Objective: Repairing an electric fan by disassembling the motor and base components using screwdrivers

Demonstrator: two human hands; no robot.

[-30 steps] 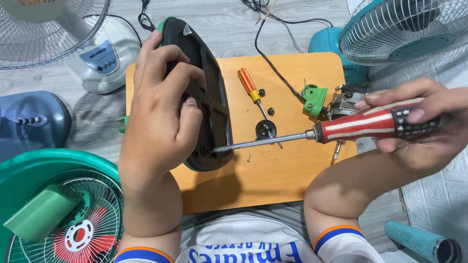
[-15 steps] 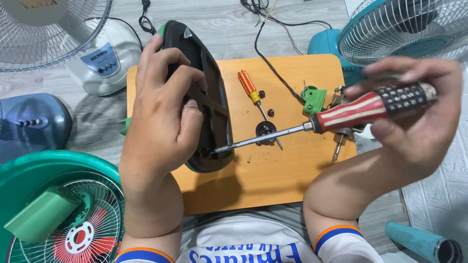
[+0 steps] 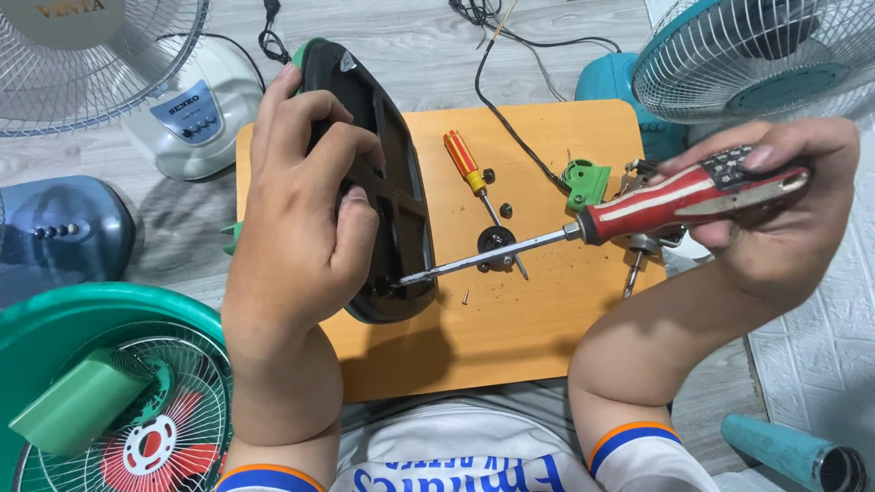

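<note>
Gripping black fan base (image 3: 401, 210) in left hand (image 3: 301, 219), screwdriver (image 3: 638, 214) tip inside

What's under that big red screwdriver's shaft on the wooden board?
Under the red screwdriver lie a small black round part and a smaller orange-handled screwdriver. The tip sits inside the black base, hidden.

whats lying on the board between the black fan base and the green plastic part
In the head view, between the black fan base and the green plastic part lie a small orange-handled screwdriver, a black round part and loose screws.
</note>
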